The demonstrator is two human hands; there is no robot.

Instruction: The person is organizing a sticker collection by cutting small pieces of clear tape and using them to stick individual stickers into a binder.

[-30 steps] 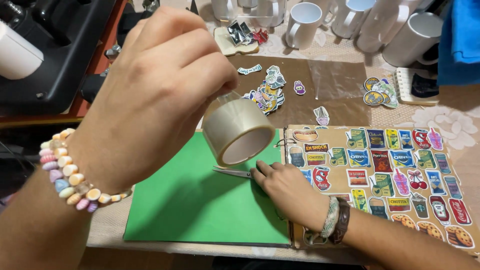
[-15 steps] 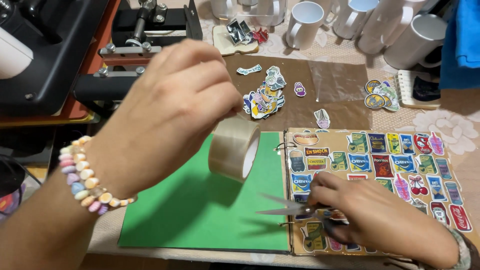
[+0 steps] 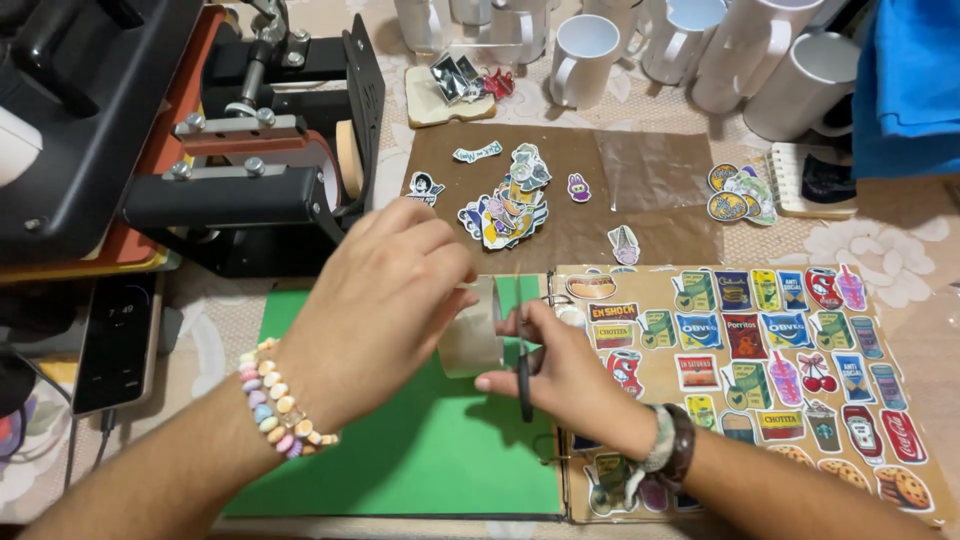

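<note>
— How many rolls of tape and scissors?
— One each, above the green sheet: the left hand pinches the roll, the right hand grips the scissors at it
— And mugs?
— Five white mugs are countable

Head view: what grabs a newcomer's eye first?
Dead centre, the left hand holds a roll of clear tape over a green mat, while the right hand works dark scissors against it. To the right lies a brown sheet of colourful stickers; white mugs line the top edge.
</note>
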